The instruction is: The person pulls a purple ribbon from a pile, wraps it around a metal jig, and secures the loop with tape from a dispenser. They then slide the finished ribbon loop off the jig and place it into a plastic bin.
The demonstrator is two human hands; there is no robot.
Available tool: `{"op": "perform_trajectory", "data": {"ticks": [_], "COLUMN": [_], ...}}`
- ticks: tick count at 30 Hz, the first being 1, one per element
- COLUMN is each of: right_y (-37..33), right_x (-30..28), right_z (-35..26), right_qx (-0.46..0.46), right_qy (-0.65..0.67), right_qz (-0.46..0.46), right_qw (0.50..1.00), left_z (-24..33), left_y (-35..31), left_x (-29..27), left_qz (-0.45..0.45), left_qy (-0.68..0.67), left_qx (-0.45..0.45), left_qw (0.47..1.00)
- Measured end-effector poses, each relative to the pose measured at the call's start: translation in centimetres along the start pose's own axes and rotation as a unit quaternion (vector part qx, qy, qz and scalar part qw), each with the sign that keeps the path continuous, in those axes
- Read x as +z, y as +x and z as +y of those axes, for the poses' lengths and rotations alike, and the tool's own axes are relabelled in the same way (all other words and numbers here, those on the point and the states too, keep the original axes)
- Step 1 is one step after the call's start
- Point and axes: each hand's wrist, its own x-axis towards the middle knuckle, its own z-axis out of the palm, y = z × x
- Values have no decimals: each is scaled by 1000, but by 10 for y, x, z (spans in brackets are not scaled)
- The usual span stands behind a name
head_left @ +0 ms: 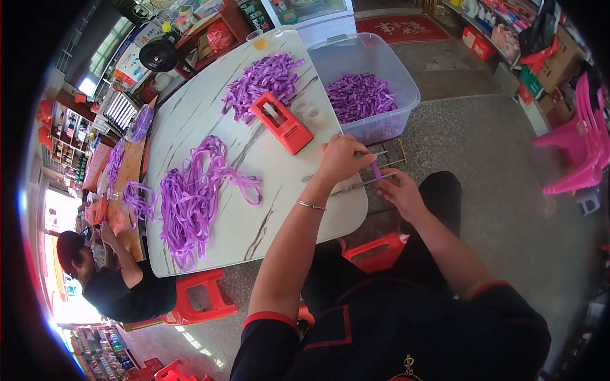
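A short purple ribbon (375, 170) stretches between my two hands, beside a thin metal frame (357, 186) at the table's right edge. My left hand (343, 159) is closed, its fingertips at the ribbon's upper end. My right hand (399, 193) pinches the lower end, close to the frame's rod. On the white marbled table (279, 216), a red tape dispenser (293, 134) lies just beyond my left hand, with clear tape rolls (312, 113) next to it. Long purple ribbons (184, 206) lie in a tangled bundle at the left. A heap of short ribbon pieces (264, 82) sits farther back.
A clear plastic bin (406, 101) holding many purple ribbon pieces stands against the table's far right side. Red stools (202, 298) are at the near edge. At the left, another person (121, 279) works at a wooden table. Pink chairs (581, 140) stand far right.
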Motion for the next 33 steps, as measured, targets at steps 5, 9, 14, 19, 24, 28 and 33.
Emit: {"op": "perform_trajectory", "data": {"ticks": [5, 9, 14, 19, 24, 28, 33], "right_y": [1, -2, -4, -1, -3, -14, 6], "right_x": [-5, -1, -3, -7, -6, -4, 9], "right_z": [-8, -17, -12, -8, -19, -52, -117], "right_qx": [63, 88, 91, 84, 90, 85, 9], "right_qy": [-63, -109, -91, -44, -30, -115, -241], "right_qz": [-9, 3, -22, -44, -68, -69, -163], "right_qw": [996, 990, 991, 994, 993, 987, 957], "left_z": [14, 49, 68, 64, 52, 44, 39], "left_y": [-23, -77, -111, -98, -90, -89, -95], "left_x": [8, 10, 29, 42, 43, 44, 41], "left_qz": [136, 31, -17, -45, -115, -152, -159], "left_qy": [-41, -390, -634, -805, -912, -921, -930], "left_qx": [55, -108, -241, -253, -171, -122, -115], "left_qw": [988, 914, 735, 535, 356, 336, 312]}}
